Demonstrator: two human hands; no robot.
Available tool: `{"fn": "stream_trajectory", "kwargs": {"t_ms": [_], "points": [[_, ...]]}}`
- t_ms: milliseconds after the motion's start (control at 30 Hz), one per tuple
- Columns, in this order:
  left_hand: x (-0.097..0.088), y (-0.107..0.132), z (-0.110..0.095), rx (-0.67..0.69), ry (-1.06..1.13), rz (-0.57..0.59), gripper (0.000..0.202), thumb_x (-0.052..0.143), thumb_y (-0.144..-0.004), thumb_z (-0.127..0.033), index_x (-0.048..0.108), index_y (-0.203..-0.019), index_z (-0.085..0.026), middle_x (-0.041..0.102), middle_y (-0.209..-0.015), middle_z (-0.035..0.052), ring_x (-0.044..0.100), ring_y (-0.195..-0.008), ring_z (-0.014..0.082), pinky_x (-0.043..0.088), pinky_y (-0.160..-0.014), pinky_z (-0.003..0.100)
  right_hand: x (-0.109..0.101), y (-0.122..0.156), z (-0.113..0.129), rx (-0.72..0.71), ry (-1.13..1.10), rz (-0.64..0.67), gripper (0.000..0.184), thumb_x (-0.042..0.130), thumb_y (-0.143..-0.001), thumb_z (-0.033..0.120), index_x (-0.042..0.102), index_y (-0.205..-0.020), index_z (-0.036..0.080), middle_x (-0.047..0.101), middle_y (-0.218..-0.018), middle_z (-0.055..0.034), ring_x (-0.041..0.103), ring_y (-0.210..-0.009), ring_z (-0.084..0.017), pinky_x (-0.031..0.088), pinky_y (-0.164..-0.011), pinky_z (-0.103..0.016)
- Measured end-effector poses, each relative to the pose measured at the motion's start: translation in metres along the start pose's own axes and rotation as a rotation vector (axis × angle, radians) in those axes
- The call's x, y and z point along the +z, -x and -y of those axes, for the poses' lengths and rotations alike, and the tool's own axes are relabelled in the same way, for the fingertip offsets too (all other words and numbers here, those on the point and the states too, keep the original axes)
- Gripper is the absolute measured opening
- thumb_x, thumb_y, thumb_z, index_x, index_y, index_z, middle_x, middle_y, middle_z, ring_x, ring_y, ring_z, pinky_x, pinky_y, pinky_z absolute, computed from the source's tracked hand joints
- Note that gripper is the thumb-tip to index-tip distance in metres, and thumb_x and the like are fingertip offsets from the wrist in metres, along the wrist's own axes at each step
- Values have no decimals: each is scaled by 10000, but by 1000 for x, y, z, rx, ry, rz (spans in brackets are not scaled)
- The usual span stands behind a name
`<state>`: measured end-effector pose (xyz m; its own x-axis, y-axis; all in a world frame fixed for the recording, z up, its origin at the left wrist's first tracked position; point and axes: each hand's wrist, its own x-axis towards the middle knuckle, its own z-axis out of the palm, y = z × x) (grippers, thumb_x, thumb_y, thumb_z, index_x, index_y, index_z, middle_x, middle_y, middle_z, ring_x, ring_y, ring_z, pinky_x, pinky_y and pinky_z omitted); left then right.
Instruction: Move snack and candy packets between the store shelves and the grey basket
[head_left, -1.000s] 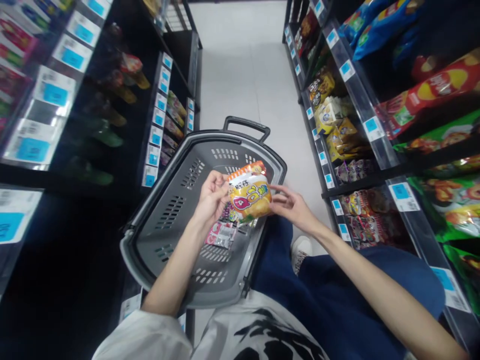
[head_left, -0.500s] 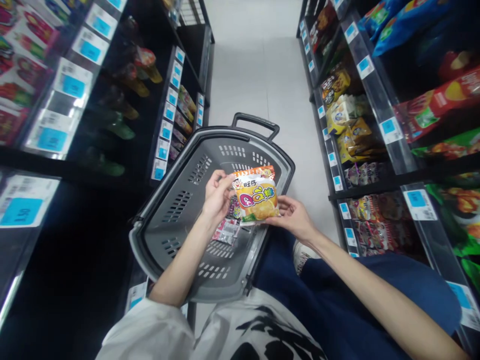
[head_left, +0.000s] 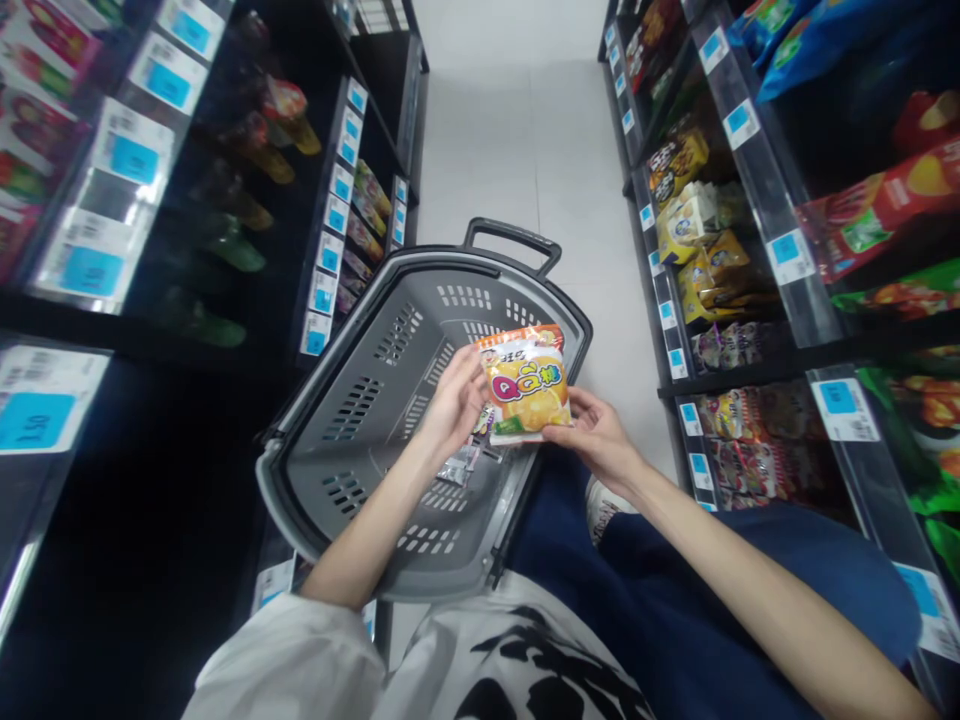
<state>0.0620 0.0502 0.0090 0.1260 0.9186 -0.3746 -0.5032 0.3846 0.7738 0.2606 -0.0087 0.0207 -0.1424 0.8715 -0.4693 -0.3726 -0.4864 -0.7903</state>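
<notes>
Between my two hands is a yellow and orange bag of gummy candy (head_left: 529,385), its printed front turned up toward me. My left hand (head_left: 456,402) pinches its upper left edge. On the lower right corner, my right hand (head_left: 594,432) grips with thumb and fingers. The bag hangs over the grey shopping basket (head_left: 352,345), near its right side. Partly hidden below my left hand, small candy packets (head_left: 457,466) lie on the basket's bottom.
Shelves with blue price tags (head_left: 330,255) line the left side. Bagged snacks (head_left: 705,225) fill the right shelves. The basket's handle (head_left: 514,240) points up the aisle floor (head_left: 517,140). My shoe (head_left: 602,508) stands right of the basket.
Both hands have shifted slightly to the right with the candy bag, which has tilted a little. The view has also moved slightly.
</notes>
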Motion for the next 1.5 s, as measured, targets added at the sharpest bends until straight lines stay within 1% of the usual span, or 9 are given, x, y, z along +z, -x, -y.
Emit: {"fn": "stream_trajectory", "kwargs": {"t_ms": [133,267,367,500,667,1033,1233,1400,1500], "points": [[14,18,15,-107,-133,223,728,948,-635,-356,591,-1254,-216,687,-1254,99,702,-1087,250,614,-874,335,-6,-3,0,-25,-36,-83,679,953,-553,315,607,-1133,239,668,-1152,-38,678,-953,-166,590,-807,-275],[18,25,32,-109,-215,222,735,936,-647,-251,591,-1295,-218,641,-1356,109,703,-1099,257,624,-859,333,-12,-10,10,-138,120,-30,747,949,-568,384,569,-1195,243,648,-1246,-73,643,-1149,-224,574,-949,-340],[17,24,37,-100,-261,216,748,935,-630,-248,597,-1296,-203,668,-1320,110,708,-1086,263,625,-864,343,-16,-14,26,-189,253,29,720,897,-663,487,557,-1247,241,630,-1324,-99,605,-1238,-249,534,-1045,-391],[17,27,34,-97,-388,310,711,943,-581,-212,647,-1227,-182,722,-1216,89,716,-1061,264,618,-893,341,-22,-20,46,-228,198,-76,536,797,-768,579,619,-1146,243,693,-1189,-72,661,-1089,-228,564,-954,-395],[19,30,35,-171,-363,290,688,902,-678,-296,572,-1271,-184,753,-957,46,737,-722,193,631,-667,294,-36,-30,51,-252,159,-240,371,856,-722,482,677,-905,214,714,-951,-34,660,-883,-178,557,-845,-363],[21,25,41,-190,-393,288,802,893,-677,-340,462,-1337,-192,738,-882,43,747,-735,227,575,-527,235,-52,-31,50,-169,107,-326,446,926,-590,487,731,-862,192,734,-903,-31,655,-825,-167,555,-766,-325],[19,34,53,61,-502,199,637,837,-758,-352,546,-1309,-220,712,-944,23,659,-595,140,578,-532,266,-56,-23,74,-351,432,-67,443,827,-753,495,735,-1070,200,735,-1078,-55,661,-987,-199,556,-898,-388],[1,38,58,670,-683,-46,315,814,-802,-271,708,-1099,-277,697,-878,8,682,-796,170,588,-777,331,-61,-13,94,-627,778,30,252,753,-847,454,713,-844,206,697,-868,-36,623,-838,-186,524,-841,-391],[-14,38,47,855,-841,181,135,836,-772,-241,769,-874,-300,725,-848,23,694,-872,214,584,-831,380,-67,-14,90,-783,978,-11,269,690,-904,465,680,-776,229,706,-914,-48,624,-907,-213,500,-893,-426]]}}
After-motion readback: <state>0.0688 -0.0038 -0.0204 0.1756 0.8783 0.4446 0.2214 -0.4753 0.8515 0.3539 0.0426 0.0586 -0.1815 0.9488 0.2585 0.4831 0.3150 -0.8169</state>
